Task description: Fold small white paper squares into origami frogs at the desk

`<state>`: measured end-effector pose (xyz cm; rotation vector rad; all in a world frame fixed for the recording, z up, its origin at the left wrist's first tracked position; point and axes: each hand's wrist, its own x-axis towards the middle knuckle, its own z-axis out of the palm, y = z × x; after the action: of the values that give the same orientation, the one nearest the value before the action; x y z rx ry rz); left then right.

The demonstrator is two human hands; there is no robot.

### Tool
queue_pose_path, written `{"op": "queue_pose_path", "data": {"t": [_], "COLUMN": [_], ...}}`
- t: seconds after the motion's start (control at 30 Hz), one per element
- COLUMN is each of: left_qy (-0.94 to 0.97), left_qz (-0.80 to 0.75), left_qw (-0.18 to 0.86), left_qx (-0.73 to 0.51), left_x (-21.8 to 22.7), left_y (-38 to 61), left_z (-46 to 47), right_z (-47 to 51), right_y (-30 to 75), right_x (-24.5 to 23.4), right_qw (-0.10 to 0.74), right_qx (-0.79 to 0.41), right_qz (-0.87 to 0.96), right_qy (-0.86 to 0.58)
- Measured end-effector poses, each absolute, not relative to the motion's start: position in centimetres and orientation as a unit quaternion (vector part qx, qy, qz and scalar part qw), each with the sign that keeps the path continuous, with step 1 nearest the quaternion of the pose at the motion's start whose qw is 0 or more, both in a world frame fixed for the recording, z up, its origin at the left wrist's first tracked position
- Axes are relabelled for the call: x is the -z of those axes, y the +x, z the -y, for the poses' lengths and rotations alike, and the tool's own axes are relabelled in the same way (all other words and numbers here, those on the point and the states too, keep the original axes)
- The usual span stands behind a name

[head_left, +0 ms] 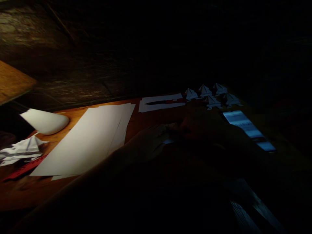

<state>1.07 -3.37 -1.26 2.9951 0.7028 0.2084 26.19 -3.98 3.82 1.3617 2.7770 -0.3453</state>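
The scene is very dark. My left hand [148, 143] and my right hand [202, 126] meet in the middle of the wooden table [73, 115], fingers pressed together over a small piece of paper [168, 140] that barely shows between them. Several folded white paper figures [212, 96] stand in a group at the far right of the table. Beyond my hands a knife with a red handle [165, 102] lies on a white sheet.
A stack of white paper sheets [90, 139] lies left of my hands. A lit phone screen [248, 128] lies to the right. At the left are a white lamp shade [45, 121], crumpled folded paper [21, 149] and a red ruler [24, 168].
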Motion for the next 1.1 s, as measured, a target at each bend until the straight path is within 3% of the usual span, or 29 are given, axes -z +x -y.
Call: {"op": "queue_pose_path", "data": {"t": [0.33, 0.67, 1.1], "left_qy": [0.972, 0.971, 0.970], "left_qz": [-0.229, -0.222, -0.233], "left_qw": [0.019, 0.043, 0.041], "left_qx": [-0.059, -0.073, -0.060], "left_x": [1.1, 1.2, 1.2], "left_y": [1.0, 0.9, 1.0], "left_z": [3.4, 3.2, 3.2], "right_z": [4.0, 4.1, 3.8], "right_y": [27.4, 27.7, 26.9], "right_x": [-4.1, -4.8, -3.6], "right_qw": [0.018, -0.039, 0.013], "right_qx": [0.189, 0.131, 0.147], "right_qz": [-0.862, -0.879, -0.882], "right_qy": [0.469, 0.456, 0.449]}}
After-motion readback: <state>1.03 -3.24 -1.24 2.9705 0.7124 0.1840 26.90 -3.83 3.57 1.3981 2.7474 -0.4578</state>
